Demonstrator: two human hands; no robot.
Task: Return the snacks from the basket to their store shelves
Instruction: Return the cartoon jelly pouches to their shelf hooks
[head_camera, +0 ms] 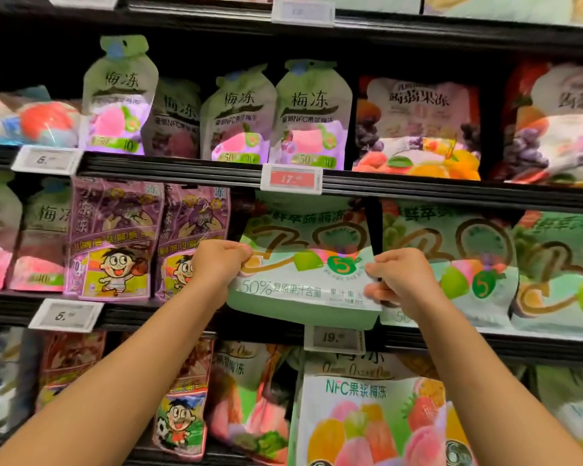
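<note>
Two bare forearms reach up from the bottom corners toward the middle shelf, where both hands grip one pale green jelly bag (pixel 303 264). On its left edge, the left hand (pixel 216 264) has its fingers curled tight, thumb on the front panel; on the lower right edge, the right hand (pixel 401 280) pinches the bag between thumb and curled fingers. This bag stands tilted in the shelf bay, its top tucked behind the shelf rail (pixel 418 190) above and its bottom edge lifted over the lower rail, just left of a matching green bag (pixel 451 260). Large looping gold letters that seem to read "BOBO" run across the front, with a green "5" badge and, lower down, "50%" followed by 复原果汁含量 and 果汁果冻; the top line is blurred and only partly legible. A red price tag (pixel 292 179) reading "17." hangs on the rail right above the bag, and a white price tag (pixel 334 338) reading "19." sits just under it. To the left stand purple cartoon bags (pixel 111 240) showing a grinning child. On the shelf above, spouted pouches (pixel 308 119) read 梅冻 and "NFC", with "50" and "10" near their bases, beside a fruit jelly bag (pixel 418 129) ending in 果冻. Below, a pale bag (pixel 367 422) reads "NFC果浆梅冻". Two more tags at the left read "6." (pixel 46 159) and "5." (pixel 64 315).
</note>
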